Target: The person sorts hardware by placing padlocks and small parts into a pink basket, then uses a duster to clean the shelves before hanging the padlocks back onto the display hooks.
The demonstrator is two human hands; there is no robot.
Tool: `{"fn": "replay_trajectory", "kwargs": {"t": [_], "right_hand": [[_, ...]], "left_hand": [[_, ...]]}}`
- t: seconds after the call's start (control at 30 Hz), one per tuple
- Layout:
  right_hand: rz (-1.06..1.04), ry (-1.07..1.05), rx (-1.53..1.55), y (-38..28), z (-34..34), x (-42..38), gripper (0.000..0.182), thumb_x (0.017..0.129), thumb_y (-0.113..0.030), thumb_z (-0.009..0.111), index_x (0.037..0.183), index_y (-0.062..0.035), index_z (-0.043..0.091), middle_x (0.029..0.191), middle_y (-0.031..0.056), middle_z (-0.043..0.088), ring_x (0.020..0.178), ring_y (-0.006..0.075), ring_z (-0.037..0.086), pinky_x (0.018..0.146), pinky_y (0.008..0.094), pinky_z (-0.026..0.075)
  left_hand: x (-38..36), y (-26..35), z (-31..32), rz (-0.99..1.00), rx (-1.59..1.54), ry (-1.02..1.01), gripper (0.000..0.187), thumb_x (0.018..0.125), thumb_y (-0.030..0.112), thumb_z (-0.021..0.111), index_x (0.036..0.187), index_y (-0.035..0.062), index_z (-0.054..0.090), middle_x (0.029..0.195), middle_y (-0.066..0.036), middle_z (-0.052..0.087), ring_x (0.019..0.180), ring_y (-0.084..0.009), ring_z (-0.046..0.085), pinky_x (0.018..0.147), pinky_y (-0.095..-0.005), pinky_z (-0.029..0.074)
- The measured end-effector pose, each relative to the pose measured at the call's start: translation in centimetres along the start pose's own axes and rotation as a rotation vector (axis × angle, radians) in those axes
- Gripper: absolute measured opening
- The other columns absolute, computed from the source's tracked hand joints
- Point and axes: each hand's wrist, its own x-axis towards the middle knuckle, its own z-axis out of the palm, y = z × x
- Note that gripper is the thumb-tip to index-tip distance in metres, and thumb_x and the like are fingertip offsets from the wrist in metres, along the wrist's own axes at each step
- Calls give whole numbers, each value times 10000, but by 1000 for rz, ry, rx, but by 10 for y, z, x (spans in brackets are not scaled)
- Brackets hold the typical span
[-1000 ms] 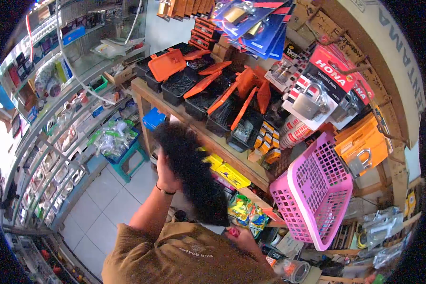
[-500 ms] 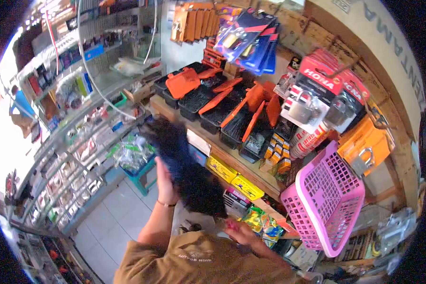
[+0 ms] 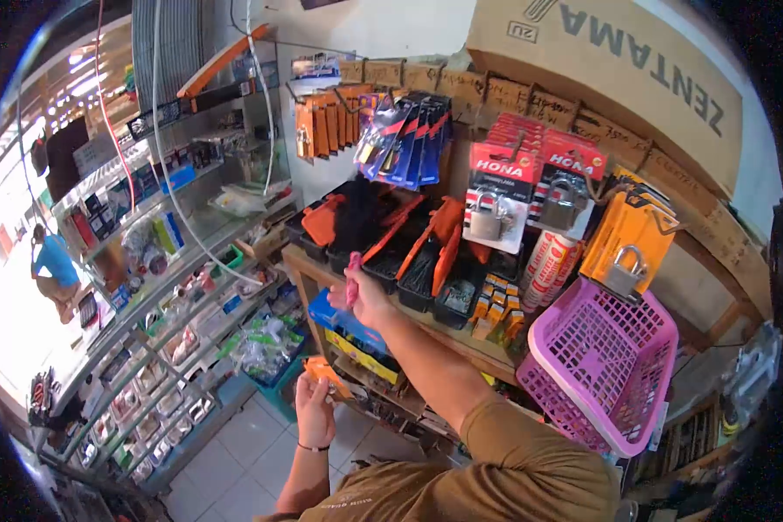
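Note:
My right hand (image 3: 370, 300) is closed around the pink handle (image 3: 353, 271) of a feather duster. Its dark feathers (image 3: 361, 216) are blurred and lie over the black boxes with orange lids on the shelf. Lower down, my left hand (image 3: 315, 409) pinches a small orange package (image 3: 326, 376) above the floor. What is inside the package is too small to make out. Near the duster are an orange lid (image 3: 322, 222) and an open black box (image 3: 416, 285) in the same row.
Carded padlocks (image 3: 493, 209) hang at the right above the shelf. A pink basket (image 3: 607, 370) juts out at the right front. Left stands a glass display case with metal rails (image 3: 161, 348). A bin of bagged goods (image 3: 270, 348) stands near my left hand.
The duster has moved from in front of my body forward over the boxes, carried by my right hand. My left hand has left its feathers, dropped lower and now holds an orange package.

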Motion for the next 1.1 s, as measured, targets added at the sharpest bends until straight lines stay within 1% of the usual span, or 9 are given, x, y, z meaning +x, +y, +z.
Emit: {"fn": "replay_trajectory", "kwargs": {"t": [0.13, 0.2, 0.27, 0.4, 0.5, 0.8, 0.87, 0.93, 1.1], "right_hand": [[27, 32, 44, 35, -35, -38, 406, 780, -418, 562, 1012, -90, 503, 895, 103, 567, 866, 256, 565, 779, 403, 459], [105, 142, 30, 65, -58, -78, 441, 800, -478, 506, 1037, -106, 504, 852, 67, 571, 870, 214, 565, 719, 345, 465], [284, -240, -133, 75, -87, -123, 487, 841, -506, 406, 1115, -105, 444, 983, 50, 562, 857, 163, 571, 665, 294, 452], [237, 9, -329, 71, -89, -195, 511, 866, -490, 375, 1149, -70, 441, 1019, 73, 547, 788, 170, 595, 608, 259, 461], [-199, -71, -808, 71, -102, -208, 310, 897, -232, 451, 1131, -28, 463, 913, 67, 579, 668, 147, 606, 556, 253, 476], [-992, 120, -1314, -1, -35, -172, 223, 854, -190, 504, 995, -23, 547, 813, 184, 600, 677, 247, 602, 622, 320, 455], [-757, 88, -1358, -30, 15, -168, 222, 856, -186, 488, 990, -19, 548, 826, 188, 599, 717, 243, 597, 636, 313, 442], [-828, 44, -1214, -44, 48, -137, 178, 846, -163, 488, 896, -8, 559, 784, 156, 607, 717, 250, 598, 644, 339, 450], [-1048, 1, -1045, -78, 125, -64, 137, 826, -113, 489, 819, 7, 554, 657, 132, 577, 619, 170, 548, 574, 309, 427]], "left_hand": [[0, 3, 10, -44, 2, -47, 146, 832, 79, 542, 947, 84, 452, 858, 18, 541, 731, -65, 512, 618, -197, 417], [6, 2, 6, -30, 111, -125, 136, 832, 90, 549, 935, 79, 460, 823, 30, 545, 701, -47, 513, 590, -184, 401], [9, 1, 18, -18, 106, -136, 140, 830, 87, 553, 939, 65, 470, 826, 15, 572, 703, -37, 527, 580, -171, 389], [16, -17, 27, 16, 270, -275, 139, 809, 36, 568, 927, 9, 501, 893, -51, 613, 746, -71, 564, 602, -183, 431], [10, -36, 42, -42, 568, -436, 141, 799, 23, 579, 927, -27, 546, 821, -48, 625, 703, -90, 580, 622, -199, 456], [42, -2, 81, 327, 706, -444, 664, 707, 149, 690, 1257, 16, 343, 941, -80, 566, 762, -120, 536, 638, -257, 446], [59, 45, 109, 821, 750, -469, 778, 701, 145, 684, 1315, -10, 231, 937, -130, 546, 750, -208, 543, 642, -294, 449], [75, 75, 116, 784, 942, -304, 750, 704, 139, 670, 1300, -30, 246, 1114, -193, 492, 1012, -280, 503, 853, -323, 396], [138, 147, 140, 1038, 1066, -106, 761, 735, 295, 616, 1292, -52, 233, 968, -235, 492, 852, -368, 525, 743, -396, 435]]}}
